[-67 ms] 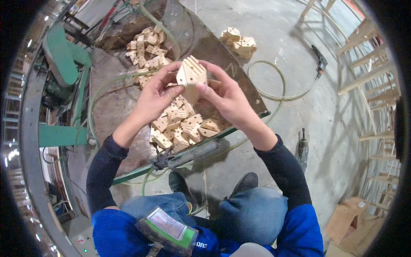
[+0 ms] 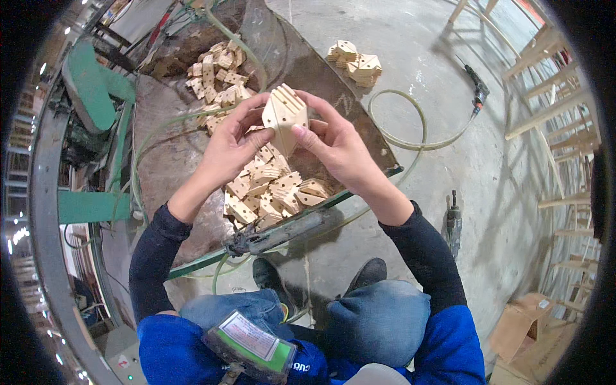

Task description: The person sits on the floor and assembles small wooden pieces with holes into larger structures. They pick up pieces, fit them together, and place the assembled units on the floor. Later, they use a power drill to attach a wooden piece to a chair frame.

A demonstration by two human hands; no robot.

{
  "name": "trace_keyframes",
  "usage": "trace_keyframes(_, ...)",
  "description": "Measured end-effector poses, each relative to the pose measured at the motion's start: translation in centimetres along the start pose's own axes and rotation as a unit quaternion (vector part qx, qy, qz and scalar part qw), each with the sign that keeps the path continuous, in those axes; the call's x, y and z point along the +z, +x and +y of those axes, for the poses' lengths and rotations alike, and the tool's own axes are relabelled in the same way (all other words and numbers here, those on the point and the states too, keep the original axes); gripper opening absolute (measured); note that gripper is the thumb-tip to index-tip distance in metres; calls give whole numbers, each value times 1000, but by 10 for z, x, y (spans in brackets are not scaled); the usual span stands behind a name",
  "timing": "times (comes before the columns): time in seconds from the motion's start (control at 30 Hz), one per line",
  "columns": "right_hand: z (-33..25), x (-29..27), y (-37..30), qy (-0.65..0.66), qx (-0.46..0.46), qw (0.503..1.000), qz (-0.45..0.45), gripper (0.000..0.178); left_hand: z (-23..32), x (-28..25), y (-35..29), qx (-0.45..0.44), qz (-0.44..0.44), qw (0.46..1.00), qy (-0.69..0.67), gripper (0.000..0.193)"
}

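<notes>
Block bundle (image 2: 286, 115), one, gripped between my left hand (image 2: 232, 142) and right hand (image 2: 339, 146). One tray (image 2: 173, 160) of blocks (image 2: 282, 190), count unclear; two power tools (image 2: 477, 88) (image 2: 454, 224) on floor (image 2: 494, 192).

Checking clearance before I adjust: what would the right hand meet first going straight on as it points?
The right hand would likely first meet the wooden block already against its thumb; depth beyond is unclear.

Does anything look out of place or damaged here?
Perhaps: a black tool on a looped hose and a grey tool lie on the floor, at right. They look odd there because someone could step on them. The wood between the left hand and right hand shows no clear damage.
</notes>
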State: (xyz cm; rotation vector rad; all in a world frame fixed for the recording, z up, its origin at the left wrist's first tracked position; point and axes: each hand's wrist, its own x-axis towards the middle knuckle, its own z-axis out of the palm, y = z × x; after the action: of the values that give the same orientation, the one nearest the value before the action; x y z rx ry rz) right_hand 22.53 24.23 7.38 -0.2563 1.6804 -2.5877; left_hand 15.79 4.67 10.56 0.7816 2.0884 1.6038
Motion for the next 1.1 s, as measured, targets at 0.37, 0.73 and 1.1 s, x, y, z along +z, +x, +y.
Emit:
trace_keyframes(0.37, -8, -35, -9, -405, -180, 889, 114, 78, 8, 25, 47, 2, -82, 995, 48, 63)
trace_keyframes(0.73, 49, -201, -65, -319, -28, 835, 447, 51, -27, 13, 181, 21, 41, 913, 405, 64)
trace_keyframes(1.1, 173, -294, -170, -676, 103, 580, 442, 53, -175, 27, 398, -252, -44, 966, 46, 47)
